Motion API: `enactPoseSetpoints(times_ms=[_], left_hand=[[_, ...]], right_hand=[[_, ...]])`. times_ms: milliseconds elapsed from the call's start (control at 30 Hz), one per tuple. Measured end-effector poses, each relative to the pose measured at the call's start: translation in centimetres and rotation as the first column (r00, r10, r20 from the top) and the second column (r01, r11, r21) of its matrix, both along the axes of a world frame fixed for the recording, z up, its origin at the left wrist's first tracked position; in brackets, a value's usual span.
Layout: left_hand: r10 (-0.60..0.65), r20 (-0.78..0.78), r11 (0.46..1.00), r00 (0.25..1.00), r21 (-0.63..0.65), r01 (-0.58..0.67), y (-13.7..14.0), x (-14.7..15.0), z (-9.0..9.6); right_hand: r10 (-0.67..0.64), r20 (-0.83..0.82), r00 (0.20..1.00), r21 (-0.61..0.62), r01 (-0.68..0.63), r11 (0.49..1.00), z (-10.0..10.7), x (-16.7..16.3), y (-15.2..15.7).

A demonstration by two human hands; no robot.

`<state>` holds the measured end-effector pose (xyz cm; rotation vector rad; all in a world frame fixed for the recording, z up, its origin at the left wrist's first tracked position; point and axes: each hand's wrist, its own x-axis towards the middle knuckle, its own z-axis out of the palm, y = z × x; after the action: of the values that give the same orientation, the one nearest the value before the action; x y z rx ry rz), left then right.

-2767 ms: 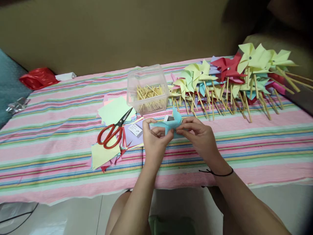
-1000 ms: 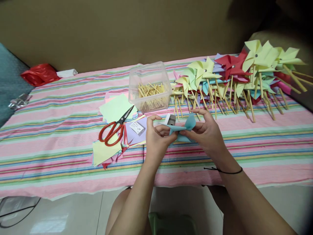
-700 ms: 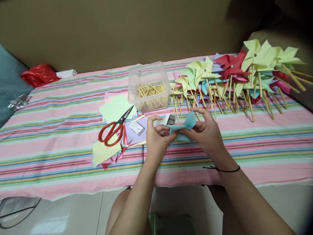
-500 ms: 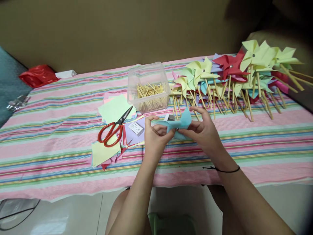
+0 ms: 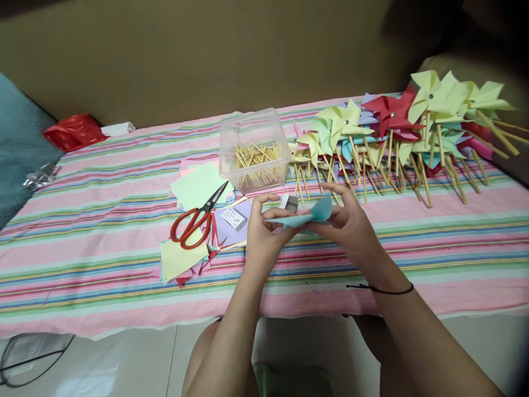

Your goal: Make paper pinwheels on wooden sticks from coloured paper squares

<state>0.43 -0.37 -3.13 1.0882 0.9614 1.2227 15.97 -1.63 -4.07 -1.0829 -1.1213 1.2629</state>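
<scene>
Paper (image 5: 301,219) of light blue, folded into curved flaps, is tipping: it is now turning more of its edge toward the camera, where a moment ago more of its face was showing. The left hand (image 5: 266,229) is pinching one side and the right hand (image 5: 351,223) the other, thumbs close together near the middle, the right forefinger curving above a flap; whether the fingertips are also gripping something small, I cannot tell. Both hands are keeping hold, so the change is probably one of angle, with the work seemingly staying at the folds. The piece is hanging above a striped cloth (image 5: 103,204), beside a small grey-and-white block (image 5: 291,203). Red-handled scissors (image 5: 192,225) are lying across pale green sheets (image 5: 196,182) and yellow sheets (image 5: 182,258), near a white printed box (image 5: 233,218). Farther back, a clear tub (image 5: 253,119) is holding sticks (image 5: 258,160), and pinwheels (image 5: 392,114) are crowding the right. A brown surface (image 5: 185,55) is rising behind, while pale tiles (image 5: 132,358) are showing below.
</scene>
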Motion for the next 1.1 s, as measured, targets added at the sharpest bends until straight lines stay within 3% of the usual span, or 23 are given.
enactPoseSetpoints(times_ms=[67, 133, 200, 300, 400, 467, 600, 767, 967, 1100], left_hand=[[0.091, -0.058, 0.991, 0.994, 0.104, -0.084, -0.2, -0.2, 0.1], [0.232, -0.15, 0.945, 0.961, 0.269, -0.186, -0.4, -0.7, 0.2], [0.373, -0.259, 0.845, 0.891, 0.492, -0.21, -0.7, -1.3, 0.1], [0.488, -0.358, 0.629, 0.796, 0.777, -0.036, -1.0, -2.5, -0.2], [0.598, -0.336, 0.466, 0.727, 0.884, 0.025, -0.9, -3.5, -0.6], [0.657, -0.301, 0.42, 0.691, 0.907, -0.005, -0.9, -3.9, -0.7], [0.693, -0.244, 0.395, 0.679, 0.916, -0.075, -0.8, -4.4, -0.3], [0.69, -0.231, 0.412, 0.686, 0.904, -0.11, -0.9, -5.0, 0.3], [0.656, -0.236, 0.484, 0.717, 0.861, -0.159, -1.1, -5.6, 0.3], [0.657, -0.216, 0.456, 0.722, 0.876, -0.153, -1.2, -6.0, 0.1]], right_hand=[[-0.006, -0.001, 1.0, 0.042, 0.006, 0.999, 0.2, 0.0, 0.0], [-0.031, -0.013, 0.999, 0.076, 0.032, 0.997, 0.3, -0.1, 0.1], [-0.068, -0.017, 0.998, 0.095, 0.07, 0.993, 0.3, -0.1, 0.3], [-0.13, 0.013, 0.991, 0.124, 0.128, 0.984, 0.1, 0.0, 0.5], [-0.173, 0.027, 0.985, 0.14, 0.167, 0.976, -0.3, 0.1, 0.7], [-0.188, 0.012, 0.982, 0.139, 0.185, 0.973, -0.5, 0.1, 0.8], [-0.204, -0.039, 0.978, 0.136, 0.207, 0.969, -0.8, -0.2, 1.0], [-0.236, -0.057, 0.97, 0.113, 0.241, 0.964, -0.5, -1.0, 1.0], [-0.258, 0.057, 0.964, 0.152, 0.247, 0.957, 0.2, -2.0, 0.8], [-0.257, 0.212, 0.943, 0.258, 0.199, 0.945, 2.2, -2.5, 3.2]])
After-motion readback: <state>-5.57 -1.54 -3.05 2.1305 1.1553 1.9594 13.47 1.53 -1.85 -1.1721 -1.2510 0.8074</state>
